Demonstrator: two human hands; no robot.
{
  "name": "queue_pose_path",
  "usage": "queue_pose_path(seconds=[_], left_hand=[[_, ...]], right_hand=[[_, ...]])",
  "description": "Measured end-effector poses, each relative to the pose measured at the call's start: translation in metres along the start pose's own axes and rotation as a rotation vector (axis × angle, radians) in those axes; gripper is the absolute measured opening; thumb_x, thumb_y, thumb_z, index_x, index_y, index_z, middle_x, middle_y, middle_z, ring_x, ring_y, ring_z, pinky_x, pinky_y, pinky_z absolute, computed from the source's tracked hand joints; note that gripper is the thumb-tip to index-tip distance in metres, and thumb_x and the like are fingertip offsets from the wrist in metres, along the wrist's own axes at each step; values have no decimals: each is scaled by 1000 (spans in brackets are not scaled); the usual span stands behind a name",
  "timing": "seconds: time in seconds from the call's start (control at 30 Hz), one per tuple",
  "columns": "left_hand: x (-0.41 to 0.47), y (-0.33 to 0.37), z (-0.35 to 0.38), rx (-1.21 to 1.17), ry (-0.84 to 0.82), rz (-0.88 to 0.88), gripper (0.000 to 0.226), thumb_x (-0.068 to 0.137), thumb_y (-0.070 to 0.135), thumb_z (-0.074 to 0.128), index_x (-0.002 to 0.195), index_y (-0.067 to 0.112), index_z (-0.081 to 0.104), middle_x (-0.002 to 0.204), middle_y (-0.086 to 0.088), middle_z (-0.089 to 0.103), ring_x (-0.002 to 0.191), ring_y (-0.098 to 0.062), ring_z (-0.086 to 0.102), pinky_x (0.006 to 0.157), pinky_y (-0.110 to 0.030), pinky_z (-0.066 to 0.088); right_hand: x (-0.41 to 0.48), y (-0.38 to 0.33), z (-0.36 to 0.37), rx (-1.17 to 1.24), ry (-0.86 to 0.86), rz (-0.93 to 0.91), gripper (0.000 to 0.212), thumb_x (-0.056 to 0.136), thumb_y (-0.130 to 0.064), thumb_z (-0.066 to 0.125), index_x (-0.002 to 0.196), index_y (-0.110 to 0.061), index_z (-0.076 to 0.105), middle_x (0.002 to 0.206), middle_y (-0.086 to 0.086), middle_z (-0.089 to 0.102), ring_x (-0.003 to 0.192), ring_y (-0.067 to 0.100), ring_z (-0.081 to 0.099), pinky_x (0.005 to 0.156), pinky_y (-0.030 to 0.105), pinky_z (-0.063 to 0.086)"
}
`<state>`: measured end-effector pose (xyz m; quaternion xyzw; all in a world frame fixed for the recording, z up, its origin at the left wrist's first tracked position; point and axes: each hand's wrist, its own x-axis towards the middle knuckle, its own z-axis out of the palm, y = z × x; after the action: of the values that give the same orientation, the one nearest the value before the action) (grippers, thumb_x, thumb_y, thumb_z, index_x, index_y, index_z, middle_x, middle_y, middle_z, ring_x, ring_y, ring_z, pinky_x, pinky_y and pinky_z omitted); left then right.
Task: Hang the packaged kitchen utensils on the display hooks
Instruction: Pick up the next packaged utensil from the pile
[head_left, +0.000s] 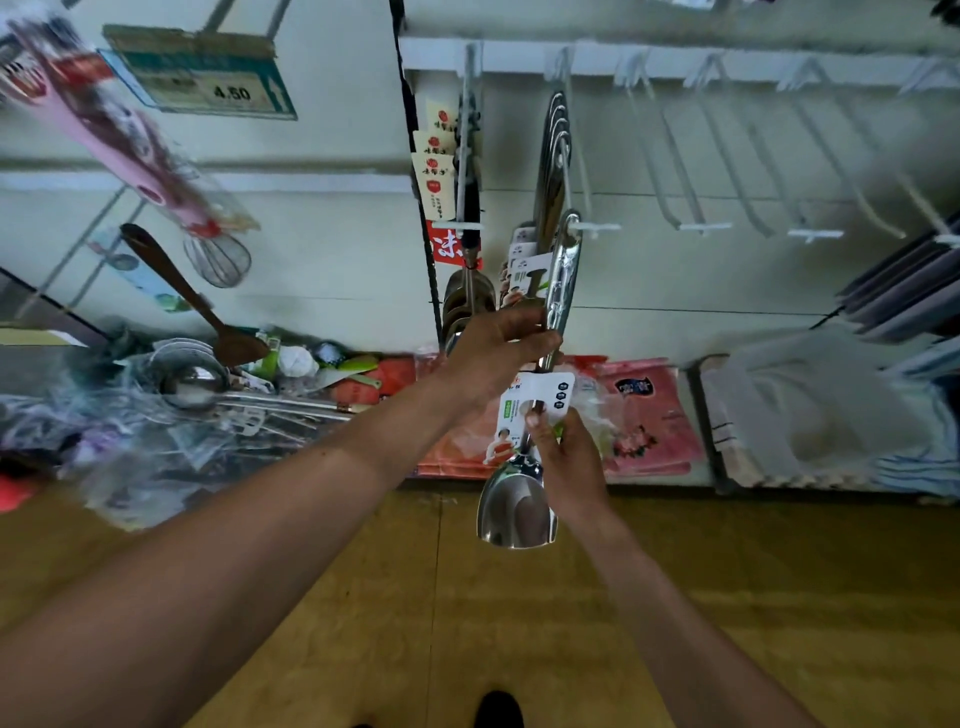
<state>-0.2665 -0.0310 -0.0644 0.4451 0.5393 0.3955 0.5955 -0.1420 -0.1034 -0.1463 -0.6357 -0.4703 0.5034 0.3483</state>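
Observation:
A steel scoop (515, 506) with a white and green card label (535, 410) hangs by its handle top from the tip of a white display hook (592, 227). My left hand (493, 348) grips the scoop's shiny handle just above the card. My right hand (566, 462) pinches the lower handle at the card, beside the bowl. More steel utensils with the same cards (524, 260) hang behind on this hook. The hook to the left holds ladles (467, 301) with cream tags.
Several bare white hooks (701, 227) run along the rail to the right. A low shelf holds loose packaged utensils (197, 389) at left, red packets (644, 415) in the middle and folded cloths (810, 410) at right. A whisk (218, 260) and wooden spoon (197, 301) hang at left.

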Motion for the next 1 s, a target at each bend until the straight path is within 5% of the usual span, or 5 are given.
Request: queue_pose_path(seconds=[0.17,0.37,0.6,0.83,1.0], left_hand=[[27,15,4,98,159,85,22,90,3,69,111,0,71,101,-14,74,86,-17,68,85,-27,55],[65,32,5,244,281,126,17,90,13,70,106,8,74,77,2,69,56,3,56,52,-11,42],[85,37,6,281,284,91,19,88,13,71,73,24,65,75,-10,65,65,-18,56,59,-26,45],[88,38,6,322,231,109,19,92,11,67,107,1,72,64,7,60,63,-10,54,54,-12,42],[78,28,2,258,132,91,46,93,1,62,139,3,52,129,-12,62,108,-15,56,82,-23,47]], right_hand=[[43,-9,-5,-84,-51,-58,44,98,-48,50,129,-17,53,118,-4,64,104,11,62,73,15,43],[100,-19,-6,-209,-82,-56,61,99,-52,45,133,-1,46,123,16,59,112,29,57,79,22,40],[127,-23,-15,-260,-85,-74,57,96,-59,45,121,-8,53,120,11,65,110,27,62,93,46,51],[142,-27,-24,-332,-49,-75,48,97,-50,52,121,-8,54,112,8,63,97,22,58,74,27,37],[134,-29,-16,-338,-74,-97,62,95,-50,55,142,-10,43,140,10,52,121,24,54,89,28,43]])
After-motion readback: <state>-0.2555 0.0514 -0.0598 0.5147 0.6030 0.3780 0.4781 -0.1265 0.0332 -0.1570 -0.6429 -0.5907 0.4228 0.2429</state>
